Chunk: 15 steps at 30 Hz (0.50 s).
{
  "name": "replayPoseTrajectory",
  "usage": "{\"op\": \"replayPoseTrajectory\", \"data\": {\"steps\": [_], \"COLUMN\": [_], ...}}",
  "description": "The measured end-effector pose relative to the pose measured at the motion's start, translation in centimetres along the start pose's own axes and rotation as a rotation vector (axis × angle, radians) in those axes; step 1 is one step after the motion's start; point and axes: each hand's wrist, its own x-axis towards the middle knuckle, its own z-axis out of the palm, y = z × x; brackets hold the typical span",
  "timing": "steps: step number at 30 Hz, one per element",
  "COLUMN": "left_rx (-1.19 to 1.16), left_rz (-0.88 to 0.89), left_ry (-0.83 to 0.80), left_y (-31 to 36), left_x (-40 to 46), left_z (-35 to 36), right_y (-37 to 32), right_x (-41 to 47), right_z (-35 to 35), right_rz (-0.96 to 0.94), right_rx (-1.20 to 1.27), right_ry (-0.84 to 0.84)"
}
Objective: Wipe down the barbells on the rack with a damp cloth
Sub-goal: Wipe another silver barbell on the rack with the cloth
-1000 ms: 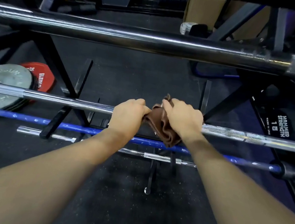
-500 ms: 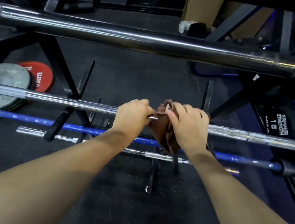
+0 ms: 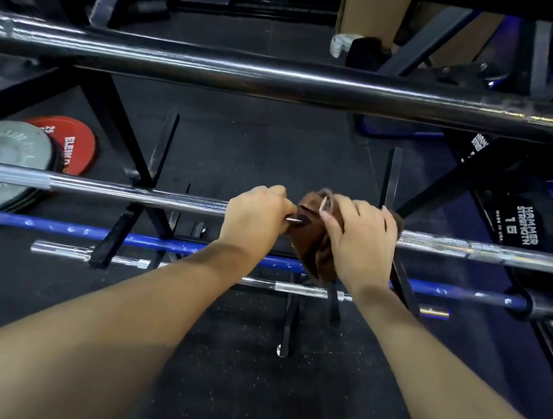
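thick black steel barbell [image 3: 283, 79] spans full width up top, w/ a wide open gap btwn it & the chrome steel barbell [image 3: 132, 191] below. under that, blue painted barbell [image 3: 76, 230] & short thin chrome bar [image 3: 293, 287] sit close, gaps narrow. black angled rack struts [image 3: 116, 122] cut across left & right. red round weight plate [image 3: 72, 144] far left.

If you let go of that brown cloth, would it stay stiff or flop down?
Probably flop. The cloth is bunched in folds over the silver bar and its loose end hangs below, so it looks soft. It seems light, since the right hand holds it with just fingers. It might slide off the smooth bar.
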Motion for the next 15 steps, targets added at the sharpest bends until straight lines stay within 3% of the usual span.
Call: {"op": "replayPoseTrajectory", "data": {"steps": [4,9,11,15], "left_rx": [-0.007,0.030,0.039,0.008], "left_rz": [-0.010,-0.018,-0.016,0.015], "left_ry": [-0.021,-0.006,-0.008,-0.057], "left_y": [0.2,0.2,0.2,-0.1], "left_x": [0.0,0.1,0.1,0.2], "left_z": [-0.1,0.1,0.1,-0.3], "right_y": [0.4,-1.2,-1.2,0.2], "right_x": [-0.7,4.5,4.0,-0.3], "right_z": [-0.5,-0.9,-0.8,-0.5], "right_rz": [-0.042,0.225,0.216,0.021], "right_rx": [0.001,-0.015,-0.035,0.068], "right_ry": [0.028,-0.320,-0.277,-0.001]}}
